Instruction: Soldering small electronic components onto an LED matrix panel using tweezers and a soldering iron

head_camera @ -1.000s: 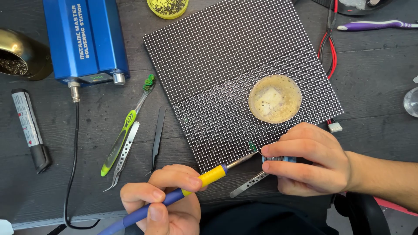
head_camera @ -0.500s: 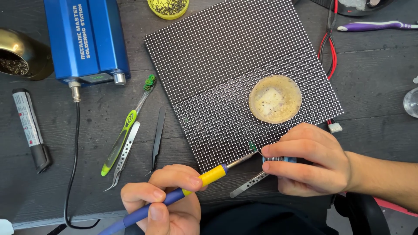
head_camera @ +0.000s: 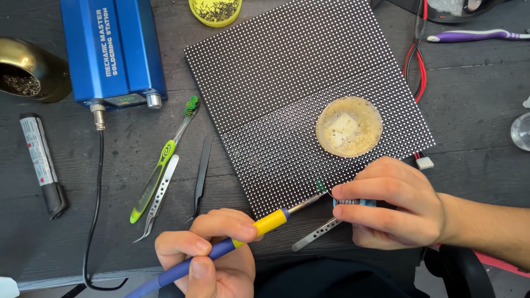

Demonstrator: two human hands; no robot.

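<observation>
My left hand (head_camera: 207,256) grips a soldering iron (head_camera: 251,232) with a blue and yellow handle. Its metal tip reaches the near edge of a black dotted LED panel (head_camera: 287,83). My right hand (head_camera: 389,204) pinches a small spool of solder wire (head_camera: 353,202) right beside the tip, at the same panel edge. A tiny green part (head_camera: 320,186) sits on the panel edge just above the tip. On the panel's near right area rests a round yellowish dish (head_camera: 349,127) of flux.
A blue soldering station (head_camera: 113,49) stands at the back left, its cable running down the table. Green toothbrush (head_camera: 160,165), silver tweezers (head_camera: 157,198) and black tweezers (head_camera: 201,171) lie left of the panel. More tweezers (head_camera: 314,236) lie under my right hand. Marker (head_camera: 41,163), brass bowl (head_camera: 27,69), red wires (head_camera: 422,60).
</observation>
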